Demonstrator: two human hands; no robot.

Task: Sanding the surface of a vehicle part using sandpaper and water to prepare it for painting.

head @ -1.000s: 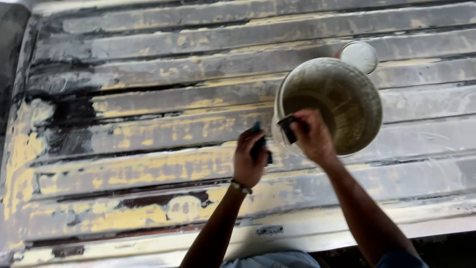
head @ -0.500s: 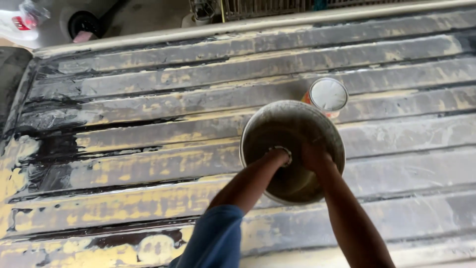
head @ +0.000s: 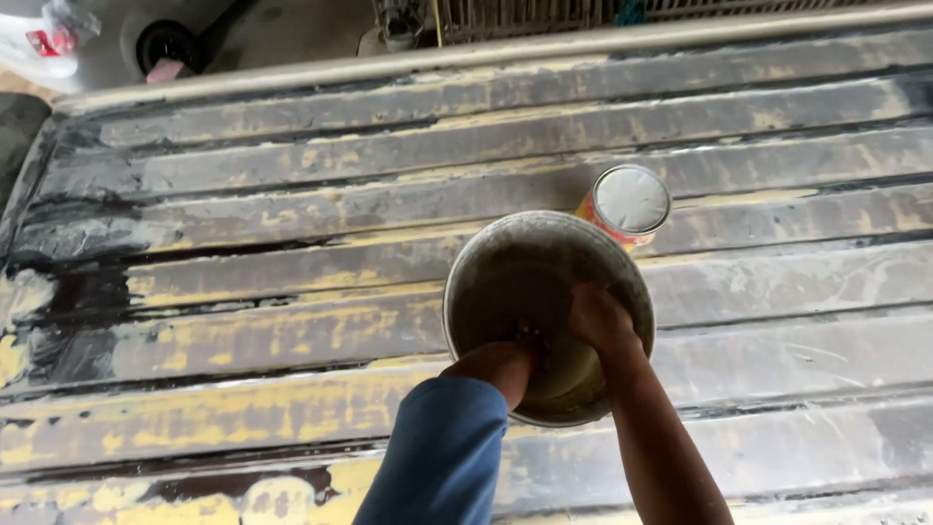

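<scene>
Both hands reach down inside the bucket (head: 486,282); the left hand (head: 498,362) and right hand (head: 598,321) are near its bottom, their grip hidden, so I cannot tell; it stands on the ribbed metal panel (head: 243,331), beside a can (head: 630,202); likely rigid, grimy, slippery; the rim looks the best hold.

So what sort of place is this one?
Probably an outdoor vehicle body repair spot: a ribbed metal panel patched with yellowish filler, a round grimy bucket with both hands in it, and a small lidded tin can.
</scene>
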